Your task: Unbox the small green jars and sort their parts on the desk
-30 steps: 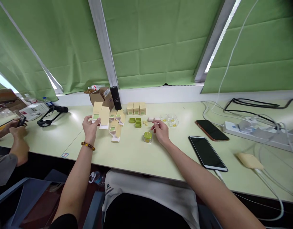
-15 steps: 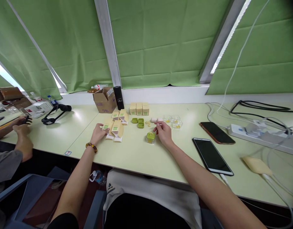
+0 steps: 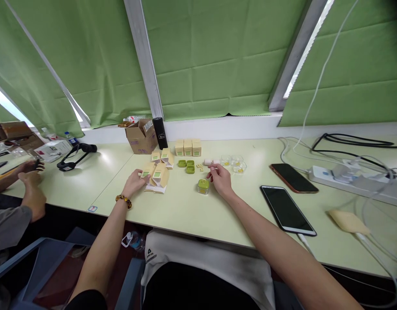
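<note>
My left hand (image 3: 133, 182) grips the left side of a small cream cardboard box (image 3: 148, 169) with a green label. A matching box (image 3: 160, 174) stands right beside it, and white flaps stick out under both. My right hand (image 3: 220, 179) rests on the table, its fingers loosely bent and apart, holding nothing I can see. Just left of its fingertips sits a small clear jar with a green lid (image 3: 203, 186). Beyond are green lids (image 3: 190, 166), small yellow pieces (image 3: 200, 167), pale pink rolls (image 3: 211, 162) and clear containers (image 3: 238, 163) with yellow bits inside.
Three cream boxes (image 3: 188, 147) line up at the back, near a black cylinder (image 3: 160, 132) and a brown carton (image 3: 142, 137). Two phones (image 3: 288, 209) and a power strip (image 3: 327, 178) lie right. A black headset (image 3: 77, 156) and a co-worker's hands (image 3: 32, 172) are left.
The box in my left hand has shifted slightly right, closing the gap to its neighbour. My right hand has stayed beside the green-lidded jar.
</note>
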`<state>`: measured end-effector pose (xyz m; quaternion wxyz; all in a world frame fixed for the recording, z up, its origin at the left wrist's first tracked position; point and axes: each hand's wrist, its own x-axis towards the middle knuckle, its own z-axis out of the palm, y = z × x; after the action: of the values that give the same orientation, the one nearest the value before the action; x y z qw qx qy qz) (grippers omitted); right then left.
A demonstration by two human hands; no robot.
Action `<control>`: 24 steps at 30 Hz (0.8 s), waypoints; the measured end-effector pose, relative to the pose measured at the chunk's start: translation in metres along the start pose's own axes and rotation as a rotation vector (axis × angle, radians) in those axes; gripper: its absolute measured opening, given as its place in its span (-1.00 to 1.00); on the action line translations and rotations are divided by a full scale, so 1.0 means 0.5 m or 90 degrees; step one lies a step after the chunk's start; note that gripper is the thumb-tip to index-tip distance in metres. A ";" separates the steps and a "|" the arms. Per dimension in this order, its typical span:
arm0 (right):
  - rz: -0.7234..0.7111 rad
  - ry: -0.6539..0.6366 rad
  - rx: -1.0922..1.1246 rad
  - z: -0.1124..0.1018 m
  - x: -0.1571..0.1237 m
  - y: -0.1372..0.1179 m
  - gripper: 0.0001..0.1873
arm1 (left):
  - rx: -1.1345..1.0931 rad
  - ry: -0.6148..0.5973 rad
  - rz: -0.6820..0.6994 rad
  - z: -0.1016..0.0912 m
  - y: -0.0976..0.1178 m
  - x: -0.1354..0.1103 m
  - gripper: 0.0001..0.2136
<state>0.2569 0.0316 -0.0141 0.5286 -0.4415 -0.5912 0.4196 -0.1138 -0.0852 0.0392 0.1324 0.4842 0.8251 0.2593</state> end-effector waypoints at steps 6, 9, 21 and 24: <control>0.002 0.000 0.000 0.001 0.002 0.004 -0.46 | 0.029 0.038 0.055 -0.017 0.022 0.017 -0.35; 0.002 -0.002 -0.002 0.000 0.002 0.005 -0.45 | 0.034 0.071 0.128 -0.010 0.048 0.057 -0.33; 0.007 0.000 0.008 0.001 0.006 0.011 -0.50 | 0.066 -0.034 0.117 0.046 0.107 0.219 -0.52; 0.004 -0.003 0.004 0.001 0.006 0.011 -0.52 | 0.058 -0.029 0.112 0.050 0.106 0.225 -0.52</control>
<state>0.2569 0.0360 -0.0189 0.5271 -0.4409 -0.5898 0.4242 -0.1190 0.0409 0.0516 0.1057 0.5661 0.7872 0.2208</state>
